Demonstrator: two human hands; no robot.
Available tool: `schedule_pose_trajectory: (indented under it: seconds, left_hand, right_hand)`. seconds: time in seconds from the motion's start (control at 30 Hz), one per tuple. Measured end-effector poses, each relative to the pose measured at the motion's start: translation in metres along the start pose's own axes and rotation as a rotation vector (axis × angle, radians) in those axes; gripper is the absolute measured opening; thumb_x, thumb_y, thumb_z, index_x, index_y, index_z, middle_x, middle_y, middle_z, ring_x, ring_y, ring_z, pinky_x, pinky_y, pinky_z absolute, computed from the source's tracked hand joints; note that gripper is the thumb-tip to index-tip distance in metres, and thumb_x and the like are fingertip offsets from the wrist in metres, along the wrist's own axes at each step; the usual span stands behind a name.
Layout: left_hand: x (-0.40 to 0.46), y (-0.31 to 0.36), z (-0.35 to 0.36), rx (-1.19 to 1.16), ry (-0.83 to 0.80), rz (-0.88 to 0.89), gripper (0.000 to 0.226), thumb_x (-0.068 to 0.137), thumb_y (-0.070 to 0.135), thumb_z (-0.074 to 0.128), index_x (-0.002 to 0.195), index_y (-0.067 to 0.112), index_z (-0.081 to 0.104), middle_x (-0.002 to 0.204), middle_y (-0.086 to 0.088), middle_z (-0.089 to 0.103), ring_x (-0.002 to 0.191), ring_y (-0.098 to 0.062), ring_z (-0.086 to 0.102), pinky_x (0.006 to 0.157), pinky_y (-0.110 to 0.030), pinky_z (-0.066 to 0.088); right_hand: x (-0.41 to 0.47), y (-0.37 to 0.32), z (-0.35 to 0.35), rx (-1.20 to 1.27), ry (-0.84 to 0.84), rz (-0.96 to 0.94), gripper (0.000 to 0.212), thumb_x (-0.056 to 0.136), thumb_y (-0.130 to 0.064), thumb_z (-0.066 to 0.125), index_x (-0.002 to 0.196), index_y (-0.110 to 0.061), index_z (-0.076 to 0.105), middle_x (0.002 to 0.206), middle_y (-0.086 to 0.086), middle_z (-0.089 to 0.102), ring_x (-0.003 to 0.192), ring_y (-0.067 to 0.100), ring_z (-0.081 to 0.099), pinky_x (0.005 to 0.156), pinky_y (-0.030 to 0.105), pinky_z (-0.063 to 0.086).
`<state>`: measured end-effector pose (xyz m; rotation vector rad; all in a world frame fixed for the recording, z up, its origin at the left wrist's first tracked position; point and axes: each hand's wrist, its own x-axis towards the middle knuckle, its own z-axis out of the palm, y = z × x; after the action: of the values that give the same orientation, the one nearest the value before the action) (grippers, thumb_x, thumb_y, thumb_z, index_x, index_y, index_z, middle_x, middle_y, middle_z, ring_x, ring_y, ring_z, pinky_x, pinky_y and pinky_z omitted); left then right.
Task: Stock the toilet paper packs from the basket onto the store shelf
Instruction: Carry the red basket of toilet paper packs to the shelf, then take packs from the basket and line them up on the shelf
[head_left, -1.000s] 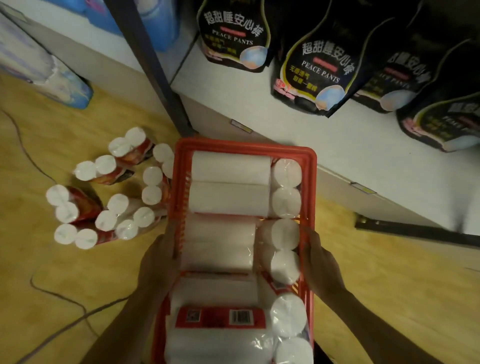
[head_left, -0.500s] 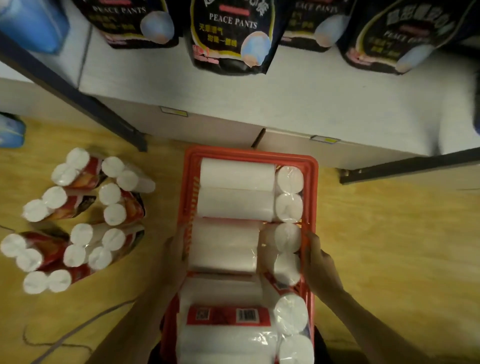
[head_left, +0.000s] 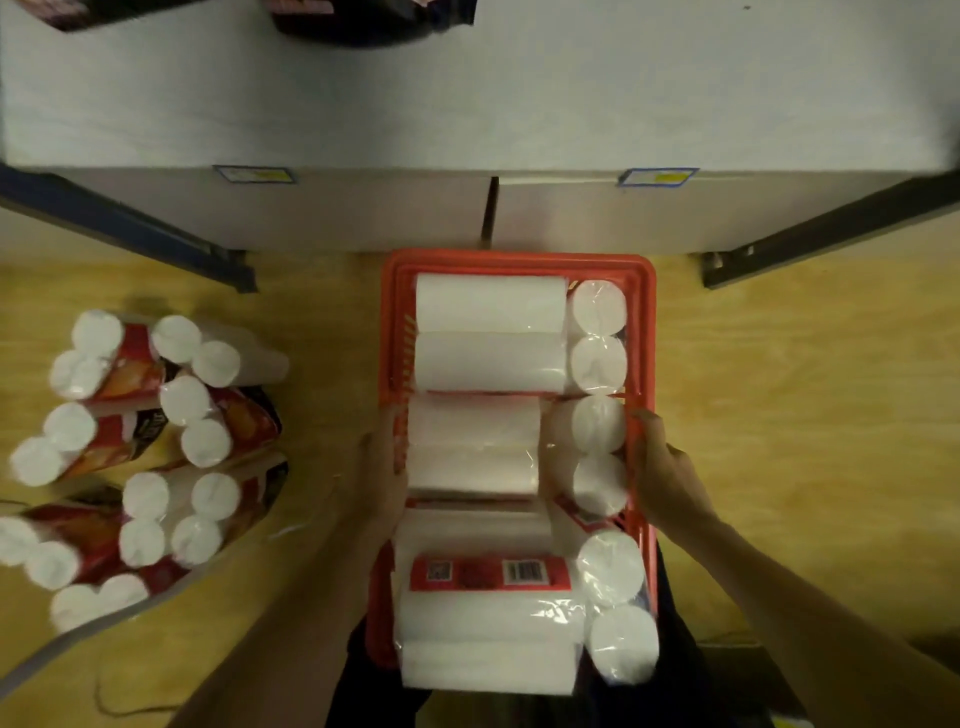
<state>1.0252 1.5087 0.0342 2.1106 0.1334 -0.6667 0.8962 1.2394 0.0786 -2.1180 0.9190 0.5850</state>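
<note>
The left hand (head_left: 382, 470) and right hand (head_left: 662, 467) each grip a long side of the red basket (head_left: 514, 260), fingers curled over its rim. Clear-wrapped white toilet paper packs (head_left: 488, 332) fill it, one showing a barcode label. The basket's near end is hidden beneath them.

We look down at a red basket (head_left: 641, 332) full of white toilet paper packs (head_left: 491, 332) on the yellow floor (head_left: 805, 415). Our left hand (head_left: 382, 467) holds its left rim and our right hand (head_left: 662, 467) holds its right rim. More packs (head_left: 156, 447) stand by the basket's left side. The white shelf (head_left: 467, 104) is at the basket's far edge.
</note>
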Motion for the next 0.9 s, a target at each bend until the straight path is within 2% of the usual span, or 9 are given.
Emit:
schedule_pose_trajectory:
  seconds: [0.1,0.2,0.23,0.3,0.43,0.57,0.67,0.77,0.9]
  left_hand:
    - [0.01,0.001,0.004,0.113,-0.069,-0.017,0.029,0.102,0.004,0.039,0.124,0.023,0.043,0.092,0.018,0.044,0.08,0.021,0.048,0.076,0.002,0.033]
    - [0.019,-0.006,0.009,0.236,-0.065,-0.007,0.033,0.1,0.004,0.043,0.132,0.007,0.047,0.105,-0.002,0.054,0.092,-0.003,0.053,0.083,-0.019,0.035]
    - [0.023,-0.009,0.013,0.271,-0.068,0.005,0.034,0.099,0.003,0.043,0.132,0.002,0.048,0.106,-0.007,0.055,0.094,-0.013,0.054,0.083,-0.02,0.036]
    - [0.028,-0.015,0.02,0.263,-0.05,0.056,0.039,0.097,-0.002,0.042,0.136,0.001,0.044,0.102,-0.001,0.054,0.091,-0.012,0.051,0.084,-0.012,0.035]
    - [0.037,-0.03,0.029,0.339,-0.045,0.109,0.044,0.097,0.0,0.042,0.141,0.007,0.04,0.114,-0.005,0.057,0.102,-0.019,0.055,0.096,-0.029,0.043]
    - [0.042,-0.043,0.033,0.41,-0.065,0.059,0.055,0.093,-0.001,0.045,0.141,0.023,0.035,0.117,-0.006,0.059,0.105,-0.022,0.058,0.092,-0.041,0.049]
    - [0.044,-0.043,0.037,0.458,-0.04,-0.006,0.058,0.092,0.007,0.045,0.139,0.036,0.029,0.118,-0.01,0.059,0.103,-0.027,0.061,0.086,-0.048,0.053]
    - [0.027,-0.025,0.05,0.581,0.069,-0.107,0.05,0.093,0.017,0.044,0.14,0.025,0.028,0.124,-0.02,0.054,0.106,-0.036,0.057,0.086,-0.05,0.052]
    - [-0.024,0.017,0.056,0.73,0.108,-0.031,0.039,0.094,0.018,0.053,0.131,0.008,0.048,0.119,-0.021,0.058,0.105,-0.034,0.059,0.087,-0.039,0.05]
  right_hand:
    - [0.016,-0.001,0.003,0.001,-0.022,0.011,0.055,0.097,-0.053,0.016,0.14,-0.02,0.027,0.088,0.011,0.059,0.073,0.031,0.062,0.06,0.038,0.052]
    - [0.029,0.004,0.009,-0.005,-0.017,-0.002,0.056,0.096,-0.053,0.019,0.141,-0.021,0.026,0.092,0.015,0.06,0.078,0.035,0.063,0.062,0.041,0.053]
    - [0.033,0.007,0.011,-0.004,-0.016,-0.002,0.054,0.096,-0.051,0.021,0.142,-0.023,0.024,0.096,0.019,0.062,0.081,0.038,0.064,0.065,0.045,0.055]
    - [0.04,0.014,0.016,-0.014,-0.018,0.012,0.051,0.097,-0.048,0.023,0.144,-0.027,0.021,0.102,0.024,0.063,0.086,0.041,0.064,0.069,0.05,0.057]
    - [0.048,0.026,0.03,-0.045,0.002,0.065,0.05,0.095,-0.048,0.022,0.143,-0.031,0.021,0.102,0.028,0.063,0.089,0.046,0.062,0.074,0.055,0.054]
    - [0.049,0.034,0.04,-0.018,0.038,0.084,0.063,0.082,-0.065,0.013,0.139,-0.039,0.019,0.105,0.025,0.063,0.089,0.045,0.063,0.074,0.056,0.055]
    - [0.053,0.039,0.04,-0.049,0.012,0.065,0.065,0.082,-0.075,0.009,0.142,-0.049,0.007,0.096,0.021,0.062,0.076,0.039,0.063,0.066,0.053,0.057]
    - [0.054,0.033,0.037,-0.22,0.064,0.029,0.063,0.089,-0.064,0.014,0.148,-0.045,-0.001,0.098,0.019,0.05,0.069,0.038,0.06,0.058,0.051,0.057]
    - [0.054,0.002,0.027,-0.408,0.281,-0.123,0.06,0.096,-0.033,0.048,0.149,-0.021,0.022,0.124,0.028,0.041,0.097,0.044,0.056,0.066,0.051,0.057]
